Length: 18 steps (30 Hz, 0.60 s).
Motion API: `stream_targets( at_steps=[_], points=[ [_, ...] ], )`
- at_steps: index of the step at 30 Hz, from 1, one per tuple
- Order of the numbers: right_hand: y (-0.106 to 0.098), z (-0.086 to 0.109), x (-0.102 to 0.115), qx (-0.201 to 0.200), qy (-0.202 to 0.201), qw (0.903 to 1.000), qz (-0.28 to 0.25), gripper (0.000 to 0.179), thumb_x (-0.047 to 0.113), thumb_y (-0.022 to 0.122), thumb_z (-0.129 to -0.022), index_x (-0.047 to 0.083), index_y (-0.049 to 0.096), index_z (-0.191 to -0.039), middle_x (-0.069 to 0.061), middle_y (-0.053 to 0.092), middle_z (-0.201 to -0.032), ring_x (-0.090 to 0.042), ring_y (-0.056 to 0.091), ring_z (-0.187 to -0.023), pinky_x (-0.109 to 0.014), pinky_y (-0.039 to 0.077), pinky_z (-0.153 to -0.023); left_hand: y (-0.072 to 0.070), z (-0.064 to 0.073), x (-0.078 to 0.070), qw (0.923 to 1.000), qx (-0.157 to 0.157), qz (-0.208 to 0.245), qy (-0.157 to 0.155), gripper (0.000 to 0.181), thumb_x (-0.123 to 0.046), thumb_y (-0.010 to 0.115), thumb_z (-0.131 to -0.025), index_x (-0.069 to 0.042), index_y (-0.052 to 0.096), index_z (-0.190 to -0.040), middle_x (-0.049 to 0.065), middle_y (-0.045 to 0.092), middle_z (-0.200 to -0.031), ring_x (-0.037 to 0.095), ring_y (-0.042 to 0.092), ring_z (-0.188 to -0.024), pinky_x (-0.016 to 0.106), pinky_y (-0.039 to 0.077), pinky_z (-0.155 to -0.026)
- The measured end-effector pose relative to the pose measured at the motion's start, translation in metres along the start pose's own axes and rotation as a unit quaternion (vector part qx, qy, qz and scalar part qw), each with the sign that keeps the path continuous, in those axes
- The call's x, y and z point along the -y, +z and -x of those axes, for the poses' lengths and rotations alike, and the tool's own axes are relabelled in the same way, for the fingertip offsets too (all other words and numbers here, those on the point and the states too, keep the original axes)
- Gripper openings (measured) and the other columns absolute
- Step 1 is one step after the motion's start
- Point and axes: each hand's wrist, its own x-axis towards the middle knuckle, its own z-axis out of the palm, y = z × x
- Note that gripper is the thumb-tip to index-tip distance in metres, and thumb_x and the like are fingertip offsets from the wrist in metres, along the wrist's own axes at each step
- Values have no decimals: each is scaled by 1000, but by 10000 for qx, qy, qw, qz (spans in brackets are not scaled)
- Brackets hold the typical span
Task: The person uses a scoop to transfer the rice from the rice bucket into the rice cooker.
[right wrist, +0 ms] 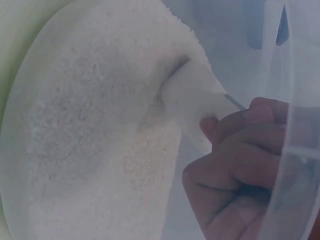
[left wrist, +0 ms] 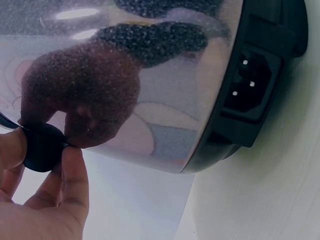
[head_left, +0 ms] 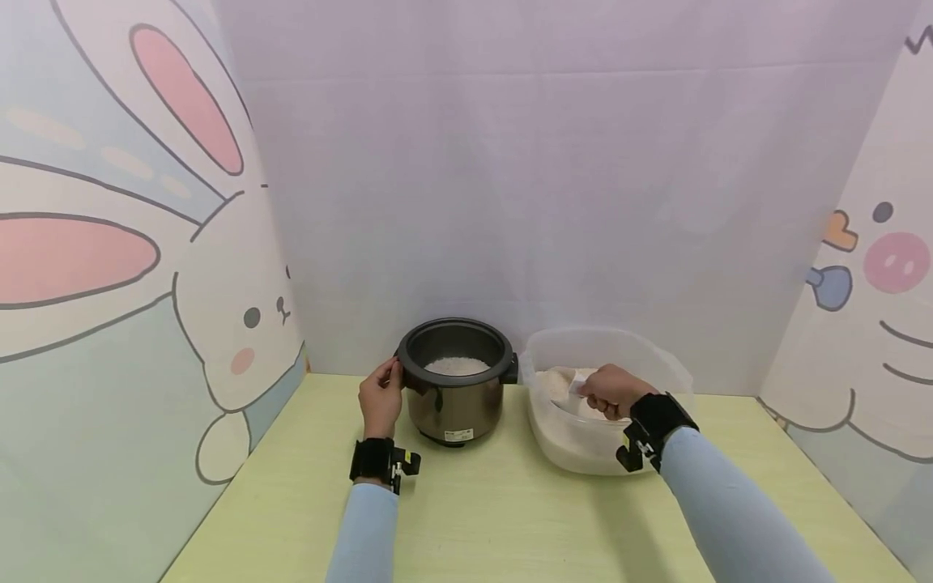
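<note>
In the head view a rice cooker (head_left: 455,409) with a dark rim stands without a lid, white rice (head_left: 457,366) inside its pot. My left hand (head_left: 381,397) pinches the cooker's black side handle (left wrist: 44,147) between thumb and fingers. To the right is a translucent plastic bin (head_left: 583,449) of rice. Reaching into it, my right hand (head_left: 615,389) grips the handle of a white scoop (head_left: 576,382). The right wrist view shows the scoop (right wrist: 192,95) partly sunk in the rice (right wrist: 75,115), so its front end is hidden.
The cooker and bin stand side by side on a pale yellow-green table (head_left: 496,518), close to a plain cloth backdrop (head_left: 466,202). Printed cartoon panels rise at left and right. A power socket (left wrist: 250,82) shows low on the cooker, with no cord in it.
</note>
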Motion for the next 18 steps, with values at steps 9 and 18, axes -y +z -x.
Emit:
stream_targets(
  at_steps=[9, 18],
  points=[
    [-7, 6, 0, 123, -82, 9956, -924, 40, 12, 39, -110, -18, 41, -137, 1, 39, -69, -8, 26, -55, -26, 20, -53, 0, 2, -3, 10000, 41, 35, -36, 23, -11, 64, -103, -2, 75, -122, 20, 73, -109, 29, 72, -93, 18, 60, -75],
    [-10, 12, 10, -154, -91, 9966, -805, 37, 14, 35, -113, -14, 40, -136, -1, 39, -76, -12, 29, -63, -28, 29, -57, -2, 4, -4, 9999, 133, 97, -30, 25, -12, 63, -104, -2, 73, -125, 21, 72, -110, 31, 71, -94, 18, 60, -75]
  ],
)
